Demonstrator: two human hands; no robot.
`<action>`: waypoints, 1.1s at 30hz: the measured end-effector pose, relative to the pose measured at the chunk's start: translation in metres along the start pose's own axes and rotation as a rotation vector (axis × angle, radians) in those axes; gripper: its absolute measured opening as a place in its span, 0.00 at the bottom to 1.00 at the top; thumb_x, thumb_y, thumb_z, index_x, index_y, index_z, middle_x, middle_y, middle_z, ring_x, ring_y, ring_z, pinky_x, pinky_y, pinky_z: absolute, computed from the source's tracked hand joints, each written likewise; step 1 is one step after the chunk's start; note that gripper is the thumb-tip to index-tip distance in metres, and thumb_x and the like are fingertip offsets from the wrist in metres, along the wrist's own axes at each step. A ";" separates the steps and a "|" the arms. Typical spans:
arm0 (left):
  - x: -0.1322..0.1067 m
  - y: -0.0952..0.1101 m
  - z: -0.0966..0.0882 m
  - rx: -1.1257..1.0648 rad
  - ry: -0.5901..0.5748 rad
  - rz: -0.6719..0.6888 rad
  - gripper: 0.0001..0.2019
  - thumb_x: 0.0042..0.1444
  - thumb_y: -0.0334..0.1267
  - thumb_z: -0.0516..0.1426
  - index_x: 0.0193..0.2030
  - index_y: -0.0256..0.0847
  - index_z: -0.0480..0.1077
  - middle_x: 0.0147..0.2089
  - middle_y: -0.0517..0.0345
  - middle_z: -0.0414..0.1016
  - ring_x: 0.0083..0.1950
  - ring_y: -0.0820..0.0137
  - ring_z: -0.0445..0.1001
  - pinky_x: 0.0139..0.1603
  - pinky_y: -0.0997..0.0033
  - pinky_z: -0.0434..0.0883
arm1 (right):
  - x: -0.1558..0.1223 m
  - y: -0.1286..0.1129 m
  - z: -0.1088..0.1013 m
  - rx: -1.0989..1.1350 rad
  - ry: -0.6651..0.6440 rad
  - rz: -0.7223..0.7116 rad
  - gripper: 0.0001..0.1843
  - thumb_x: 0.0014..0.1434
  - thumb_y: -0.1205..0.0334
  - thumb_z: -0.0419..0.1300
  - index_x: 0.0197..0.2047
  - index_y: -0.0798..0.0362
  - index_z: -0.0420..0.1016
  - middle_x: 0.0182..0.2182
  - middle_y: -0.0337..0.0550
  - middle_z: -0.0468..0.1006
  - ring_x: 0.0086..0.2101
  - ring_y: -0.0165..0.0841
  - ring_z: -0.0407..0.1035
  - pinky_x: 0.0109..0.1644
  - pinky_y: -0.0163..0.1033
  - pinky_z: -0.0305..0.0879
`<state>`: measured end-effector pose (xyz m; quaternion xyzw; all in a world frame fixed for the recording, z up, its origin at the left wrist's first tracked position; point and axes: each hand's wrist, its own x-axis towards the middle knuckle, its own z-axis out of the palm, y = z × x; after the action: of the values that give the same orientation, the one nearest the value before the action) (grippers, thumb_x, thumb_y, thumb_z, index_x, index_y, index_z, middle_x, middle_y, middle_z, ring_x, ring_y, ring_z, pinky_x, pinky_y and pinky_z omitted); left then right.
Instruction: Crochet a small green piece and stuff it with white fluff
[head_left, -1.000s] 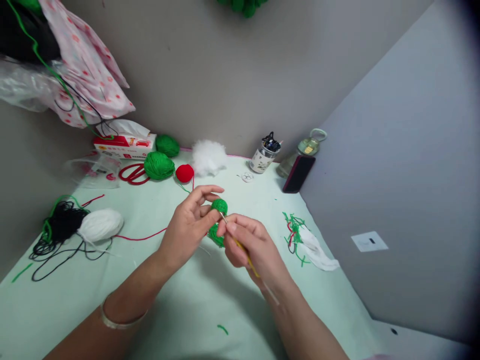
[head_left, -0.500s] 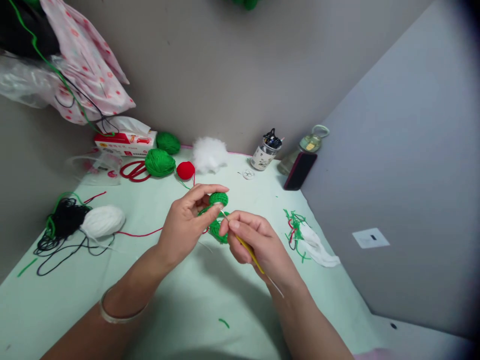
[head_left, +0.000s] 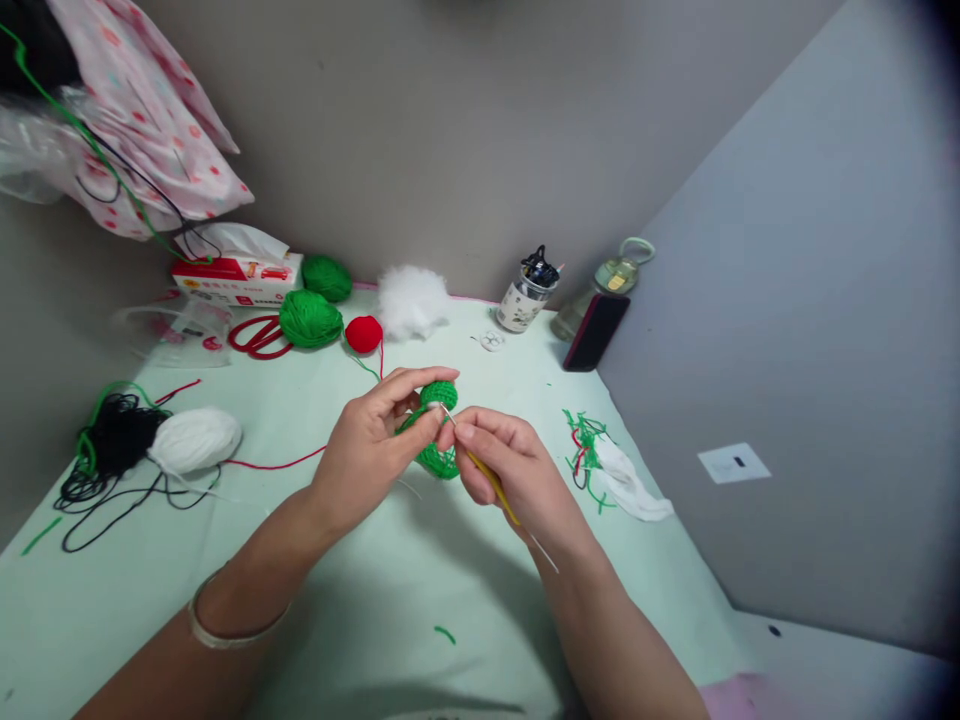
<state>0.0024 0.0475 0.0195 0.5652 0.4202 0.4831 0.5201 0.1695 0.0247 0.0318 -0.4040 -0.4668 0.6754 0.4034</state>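
Observation:
Between the thumb and fingers of my left hand (head_left: 379, 435) is a small green crochet piece (head_left: 439, 393) with a whitish band at its lower edge. My right hand (head_left: 506, 455) grips a crochet hook (head_left: 491, 480) by its yellow handle, and the metal tip meets the piece beside my left thumb. Under my hands shows more green crochet or yarn (head_left: 440, 460), partly covered by my fingers; I cannot tell whether it joins the held piece. A red strand (head_left: 277, 465) runs from the left toward my left hand.
Behind lie green yarn balls (head_left: 310, 320), a red ball (head_left: 364, 334), red-handled scissors (head_left: 260, 338), white stuffing (head_left: 412, 302) and a tissue box (head_left: 238, 278). White yarn (head_left: 196, 440) and black yarn (head_left: 124, 438) sit left. Right are yarn scraps (head_left: 589, 445), a phone (head_left: 596, 332) and a pen cup (head_left: 527, 297).
The view has shifted slightly, so the whole scene sits a bit farther left and up. The hook's tip has moved up against the whitish edge of the held piece; both grips stay the same.

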 end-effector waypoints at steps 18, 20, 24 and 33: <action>0.004 -0.015 0.000 0.220 -0.030 0.116 0.11 0.62 0.35 0.59 0.48 0.43 0.81 0.40 0.57 0.76 0.34 0.70 0.72 0.33 0.70 0.68 | -0.004 -0.001 0.004 -0.291 0.077 -0.035 0.14 0.70 0.55 0.54 0.34 0.52 0.72 0.16 0.28 0.61 0.19 0.25 0.49 0.25 0.34 0.46; 0.006 -0.019 0.001 0.218 -0.047 0.101 0.10 0.61 0.35 0.58 0.45 0.42 0.80 0.41 0.56 0.78 0.34 0.70 0.74 0.33 0.70 0.69 | -0.007 0.001 0.011 -0.487 0.154 -0.094 0.16 0.71 0.56 0.52 0.31 0.51 0.68 0.18 0.30 0.62 0.21 0.26 0.52 0.28 0.36 0.48; 0.006 -0.017 0.001 0.215 -0.047 0.097 0.12 0.59 0.32 0.56 0.45 0.43 0.80 0.43 0.57 0.81 0.36 0.69 0.75 0.34 0.70 0.69 | -0.010 0.004 0.019 -0.691 0.213 -0.220 0.16 0.71 0.58 0.52 0.29 0.50 0.65 0.22 0.32 0.63 0.24 0.26 0.55 0.32 0.37 0.49; 0.013 -0.018 -0.010 0.152 0.133 0.062 0.08 0.58 0.37 0.63 0.45 0.45 0.80 0.46 0.56 0.82 0.49 0.61 0.78 0.54 0.62 0.72 | 0.005 0.006 -0.003 0.329 -0.482 0.290 0.13 0.64 0.55 0.61 0.35 0.56 0.77 0.11 0.25 0.59 0.12 0.22 0.44 0.18 0.31 0.46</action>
<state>-0.0042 0.0644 0.0026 0.5825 0.4718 0.5021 0.4314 0.1700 0.0286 0.0242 -0.2240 -0.3710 0.8685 0.2408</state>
